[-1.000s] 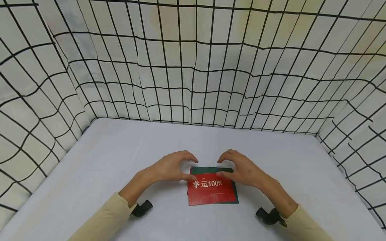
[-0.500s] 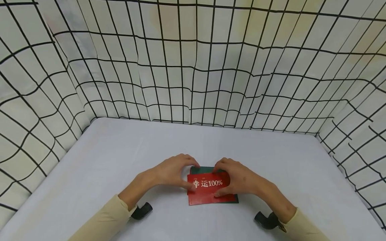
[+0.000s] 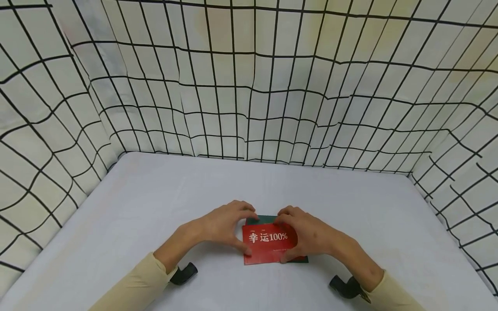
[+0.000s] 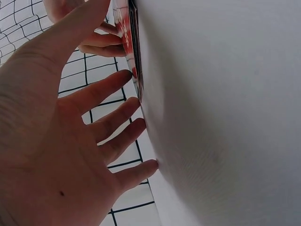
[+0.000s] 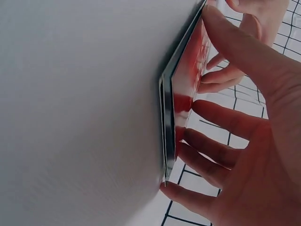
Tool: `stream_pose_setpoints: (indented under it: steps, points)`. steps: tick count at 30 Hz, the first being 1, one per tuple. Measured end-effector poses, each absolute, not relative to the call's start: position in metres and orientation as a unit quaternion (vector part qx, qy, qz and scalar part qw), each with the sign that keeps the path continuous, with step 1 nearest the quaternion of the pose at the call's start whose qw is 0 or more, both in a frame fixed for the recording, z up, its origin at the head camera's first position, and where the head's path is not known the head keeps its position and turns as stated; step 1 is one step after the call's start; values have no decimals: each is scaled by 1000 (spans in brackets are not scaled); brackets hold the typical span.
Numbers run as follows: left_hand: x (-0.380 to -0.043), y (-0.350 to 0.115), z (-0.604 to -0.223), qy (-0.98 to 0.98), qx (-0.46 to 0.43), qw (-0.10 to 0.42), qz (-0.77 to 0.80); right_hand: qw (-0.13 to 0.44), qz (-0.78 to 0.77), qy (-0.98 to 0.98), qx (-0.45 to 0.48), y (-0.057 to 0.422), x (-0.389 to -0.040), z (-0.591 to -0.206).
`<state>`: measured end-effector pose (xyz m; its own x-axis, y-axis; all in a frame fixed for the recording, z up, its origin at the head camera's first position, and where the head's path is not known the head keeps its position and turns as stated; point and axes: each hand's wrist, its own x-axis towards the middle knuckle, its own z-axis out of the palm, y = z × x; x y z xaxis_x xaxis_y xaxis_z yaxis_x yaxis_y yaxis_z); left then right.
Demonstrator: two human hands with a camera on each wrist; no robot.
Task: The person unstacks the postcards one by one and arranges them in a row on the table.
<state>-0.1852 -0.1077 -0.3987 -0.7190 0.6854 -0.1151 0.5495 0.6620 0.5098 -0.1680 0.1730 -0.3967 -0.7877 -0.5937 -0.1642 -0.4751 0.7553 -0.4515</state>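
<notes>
Right hand (image 3: 310, 235) has shifted inward over red card (image 3: 266, 250) ("100%" showing).

Bright, diffuse and even in the head view, with faint soft shadows on the white tabletop (image 3: 249, 185) near the left hand (image 3: 223, 222). Too soft for the finest lettering on the red card (image 3: 264, 250). Stretched toward the sides, along the black netting (image 3: 29, 124). Dimmer and greyer in both wrist views, broadly shadowed over the tabletop, with pale glare on the card in the right one.
</notes>
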Motion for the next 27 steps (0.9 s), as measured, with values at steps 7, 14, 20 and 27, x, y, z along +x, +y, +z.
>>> stream_pose_setpoints:
  steps: [7, 14, 20, 27]
  points:
    - [-182, -108, -399, 898, 348, 158, 218, 144, -181, 924, -305, 172, -165, -396]
    - [-180, -104, -398, 900, 351, 163, 200, 131, -176, 931, -291, 173, -165, -395]
    - [-179, -102, -396, 905, 348, 156, 186, 121, -174, 933, -292, 173, -165, -395]
    - [-180, -104, -396, 909, 344, 152, 181, 119, -184, 931, -291, 171, -165, -395]
